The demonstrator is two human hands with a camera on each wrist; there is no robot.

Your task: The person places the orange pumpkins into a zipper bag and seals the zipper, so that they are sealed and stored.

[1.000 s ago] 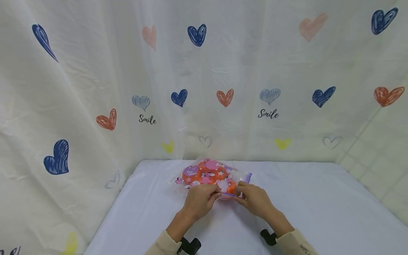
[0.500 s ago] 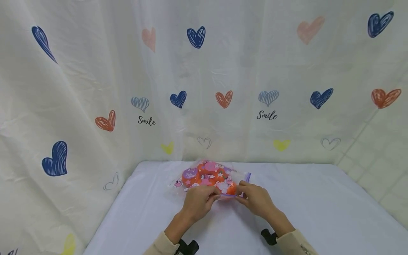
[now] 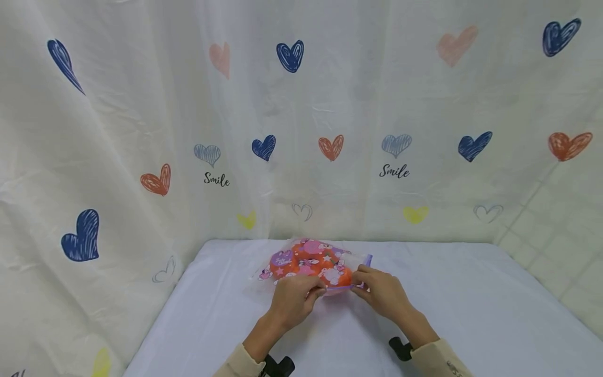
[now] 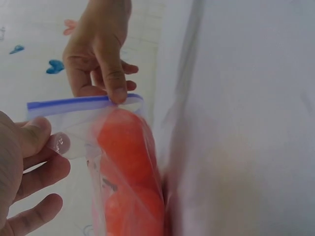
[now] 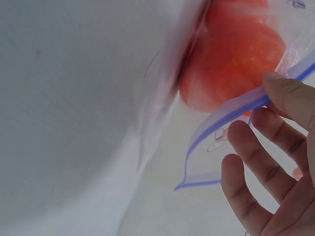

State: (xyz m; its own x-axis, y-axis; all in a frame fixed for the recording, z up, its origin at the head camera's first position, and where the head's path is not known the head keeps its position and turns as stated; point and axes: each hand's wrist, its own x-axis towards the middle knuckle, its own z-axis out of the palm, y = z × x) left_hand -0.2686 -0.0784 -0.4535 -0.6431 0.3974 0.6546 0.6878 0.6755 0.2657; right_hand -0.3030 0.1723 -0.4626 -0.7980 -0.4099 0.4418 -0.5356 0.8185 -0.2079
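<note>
A clear zip bag (image 3: 308, 256) with pink cartoon prints lies at the middle of the table, toward the back. Round orange-red things (image 5: 231, 59) fill it; their kind is unclear through the plastic. My left hand (image 3: 293, 301) pinches the bag's near edge just below the purple zip strip (image 4: 69, 104), thumb against finger. Farther right along the strip, my right hand (image 3: 383, 293) pinches it between thumb and forefinger, the other fingers loosely bent in the right wrist view. Past those fingers the strip's two sides spread apart at the bag's right end.
A white cloth covers the table (image 3: 188, 324). Behind it and at the left hangs a pale curtain (image 3: 358, 104) printed with hearts. Black wrist cameras (image 3: 278, 366) sit below both hands, at the beige cuffs.
My right hand has slid slightly to the right along the zip strip. The left hand keeps its pinch in nearly the same place. The head view has shifted a little.
</note>
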